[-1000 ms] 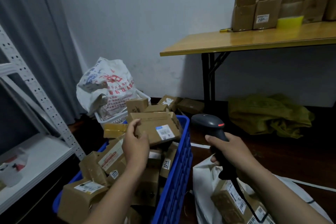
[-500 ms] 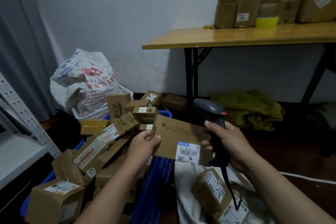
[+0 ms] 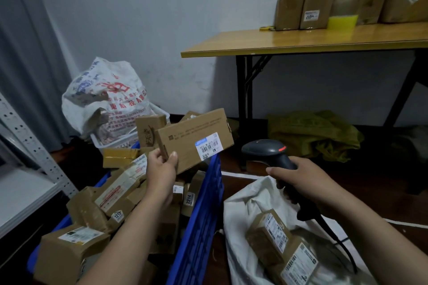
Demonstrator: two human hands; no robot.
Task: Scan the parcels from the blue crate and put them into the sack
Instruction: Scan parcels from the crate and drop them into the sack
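A person's left hand (image 3: 162, 170), at the centre of the frame, pinches the lower left corner of a flat, rectangular cardboard parcel (image 3: 192, 136), with the thumb on its front face. The parcel is held tilted above the blue crate (image 3: 199, 217). Its smooth brown face carries a white barcode label (image 3: 207, 146) with a blue strip.

To the right, apart from the parcel, the right hand (image 3: 301, 179) curls its fingers around the handle of a dark grey, pistol-shaped scanner (image 3: 264, 149). The scanner's rounded head shows a small red light. A black cable (image 3: 338, 240) trails down from the handle.

The crate, made of ribbed plastic, fills the lower left and is heaped with labelled brown boxes. Just beside it, at lower right, lies a white woven sack (image 3: 243, 213) with an open mouth. Two taped cardboard parcels (image 3: 268, 236) lie inside it.

At upper right, a glossy wooden counter (image 3: 289, 43) on black metal legs carries open cardboard boxes (image 3: 308, 4). Crumpled olive cloth (image 3: 312, 136) lies on the floor beneath it. A bulging printed white bag (image 3: 106, 97) sits at middle left, near a perforated metal shelf (image 3: 25, 139).
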